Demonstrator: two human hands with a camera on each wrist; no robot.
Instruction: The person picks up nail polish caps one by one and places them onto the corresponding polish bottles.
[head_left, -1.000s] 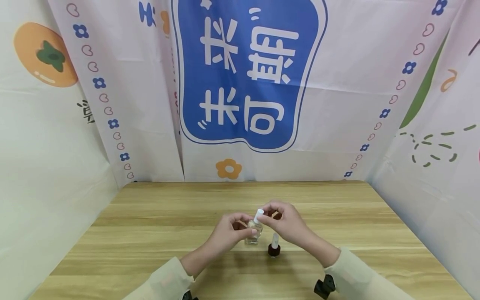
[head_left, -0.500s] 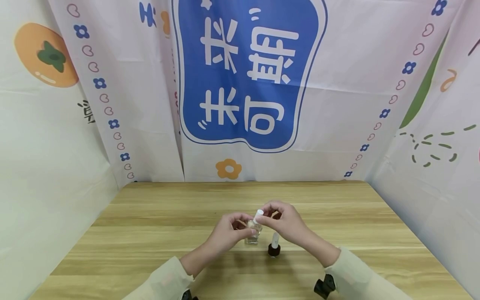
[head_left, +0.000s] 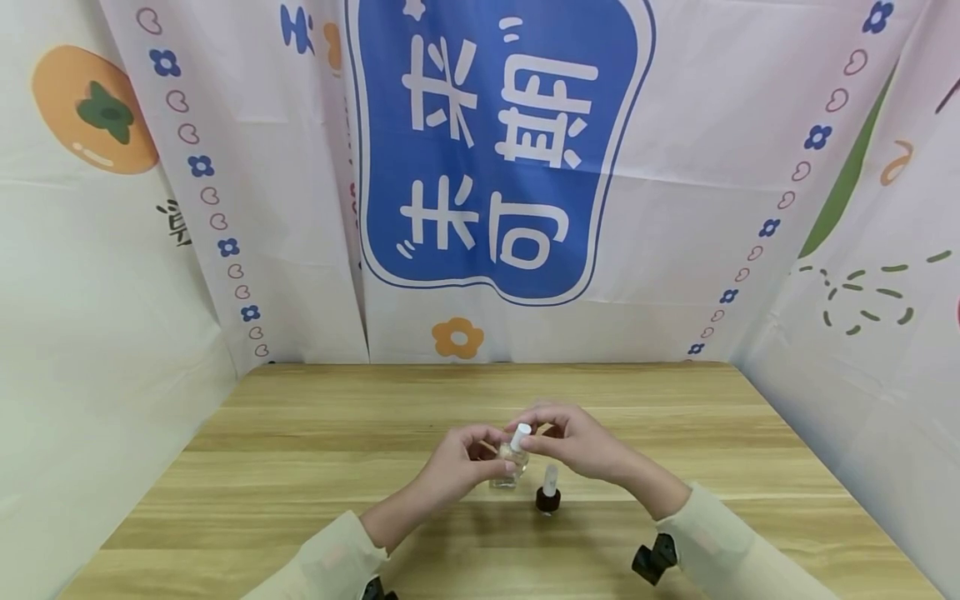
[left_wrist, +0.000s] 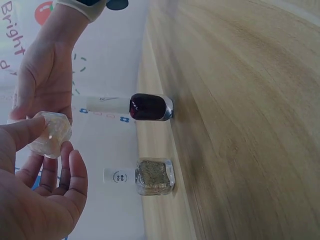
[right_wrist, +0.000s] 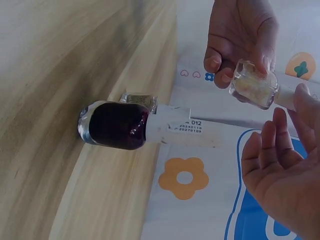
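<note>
My left hand [head_left: 465, 462] pinches the body of a small clear nail polish bottle [right_wrist: 254, 86] with pale, creamy contents, above the table. At its top, my right hand [head_left: 573, 437] pinches the white cap [head_left: 521, 435], which sits on the bottle's neck. Below my hands a dark red nail polish bottle [left_wrist: 149, 107] with a white cap stands upright on the table. Beside it in the left wrist view is a glittery, gold-grey nail polish bottle [left_wrist: 154, 177], also upright and white-capped. In the right wrist view the dark red one partly hides this glittery bottle [right_wrist: 140, 101].
The wood-grain table [head_left: 315, 450] reaches back to a white printed cloth [head_left: 675, 250], which hangs behind it. More cloth [head_left: 90, 333] hangs along the left and right sides. Dark wrist mounts [head_left: 654, 560] show at both sleeves.
My right hand and forearm have shifted slightly right and down, and the hand has turned a little. The held bottle and its cap moved slightly right. The dark red bottle has stayed put.
</note>
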